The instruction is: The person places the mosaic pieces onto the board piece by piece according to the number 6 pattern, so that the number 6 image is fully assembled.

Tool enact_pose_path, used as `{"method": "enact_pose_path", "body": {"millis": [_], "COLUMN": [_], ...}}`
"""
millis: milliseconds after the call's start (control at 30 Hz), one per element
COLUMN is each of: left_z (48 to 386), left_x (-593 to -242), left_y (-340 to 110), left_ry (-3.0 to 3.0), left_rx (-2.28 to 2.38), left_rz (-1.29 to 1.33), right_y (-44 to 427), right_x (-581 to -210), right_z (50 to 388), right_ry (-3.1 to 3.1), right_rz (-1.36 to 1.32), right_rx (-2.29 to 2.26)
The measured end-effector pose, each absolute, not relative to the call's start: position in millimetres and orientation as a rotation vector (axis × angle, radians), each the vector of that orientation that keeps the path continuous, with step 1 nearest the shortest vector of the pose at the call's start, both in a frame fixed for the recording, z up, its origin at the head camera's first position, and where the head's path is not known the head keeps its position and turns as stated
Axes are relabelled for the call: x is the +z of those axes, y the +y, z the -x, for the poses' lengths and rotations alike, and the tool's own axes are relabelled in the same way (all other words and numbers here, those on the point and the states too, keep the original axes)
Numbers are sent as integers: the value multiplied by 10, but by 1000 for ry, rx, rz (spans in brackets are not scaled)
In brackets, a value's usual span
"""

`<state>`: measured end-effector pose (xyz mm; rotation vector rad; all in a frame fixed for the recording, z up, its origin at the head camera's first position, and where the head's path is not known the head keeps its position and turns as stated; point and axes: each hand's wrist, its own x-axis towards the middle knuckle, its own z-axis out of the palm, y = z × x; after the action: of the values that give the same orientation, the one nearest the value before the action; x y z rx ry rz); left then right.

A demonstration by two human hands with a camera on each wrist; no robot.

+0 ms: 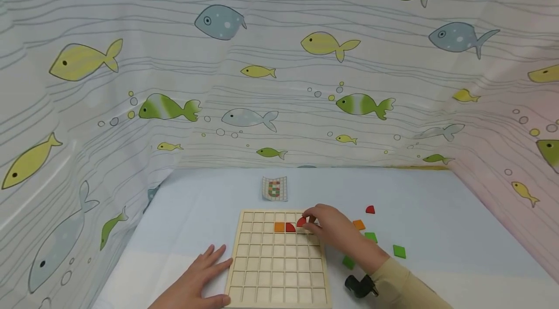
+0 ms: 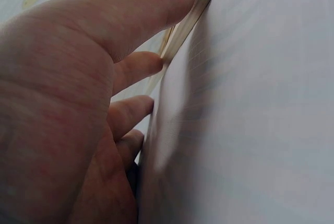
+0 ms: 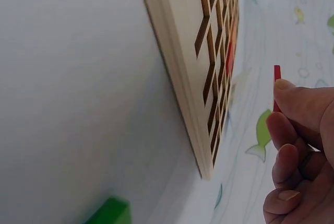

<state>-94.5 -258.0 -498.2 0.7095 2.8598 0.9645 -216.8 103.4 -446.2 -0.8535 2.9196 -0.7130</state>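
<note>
The right hand pinches a red quarter-round piece over the upper right of the wooden grid board. In the right wrist view that piece stands edge-on between thumb and finger of the right hand, clear of the board. An orange square and another red quarter-round piece lie side by side in the board's second row. At the board's left edge, the left hand touches the rim with spread fingers; in the left wrist view the hand holds nothing.
Right of the board lie a red piece, an orange piece and several green pieces. A black object is beside the right sleeve. Behind the board lies a small patterned card. A fish-print curtain surrounds the table.
</note>
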Motion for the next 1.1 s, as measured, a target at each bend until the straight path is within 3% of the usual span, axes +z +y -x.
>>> {"method": "enact_pose_path", "body": {"millis": [767, 1100], "left_z": [929, 933], "left_x": [-4977, -4936], "left_y": [-2575, -2560], "left_ry": [2832, 2750], "left_rx": [1001, 1024], "left_rz": [-746, -597], "right_y": [544, 381], "right_x": [-4546, -4561], "right_z": [2355, 2405], "right_ry": [2833, 2801], "right_rz": [1017, 967], "right_rx": [-644, -607]}}
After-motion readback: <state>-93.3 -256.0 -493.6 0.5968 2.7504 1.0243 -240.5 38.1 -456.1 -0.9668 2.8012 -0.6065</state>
